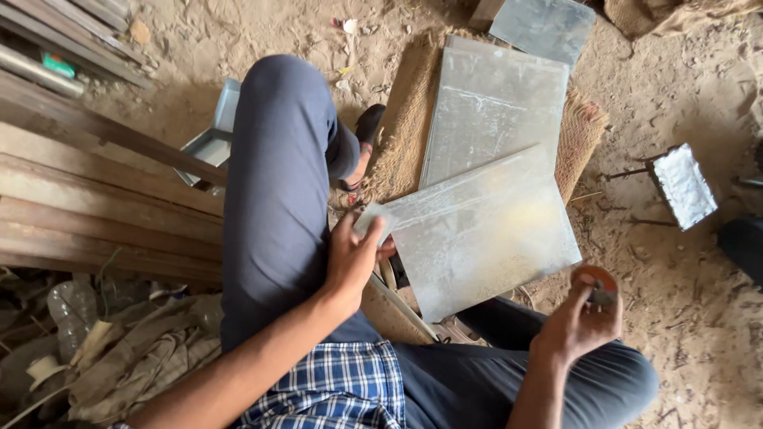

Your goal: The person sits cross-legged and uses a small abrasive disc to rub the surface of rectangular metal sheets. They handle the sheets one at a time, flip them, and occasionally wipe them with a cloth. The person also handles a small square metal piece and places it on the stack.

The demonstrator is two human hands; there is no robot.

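1. Sandy ground: I see loose dirt open to the right of both hands, the freest room for moving.
2. Stacked timber planks: these lie well left of the left hand, past the raised knee, closing off that side.
3. Upper metal sheet: flat on a burlap mat beyond the hands, presumably to keep it off the sand.
4. Near metal sheet: tilted, lying between the hands; its left corner is pinched by my left hand, fingers curled closed on the edge, which I judge steadies it. Its right edge hangs free above the right hand.
5. Small foil-faced tray: well right of the sheet.
6. Right hand: closed around a small round orange-rimmed object, just below the sheet's lower right corner, apart from it.
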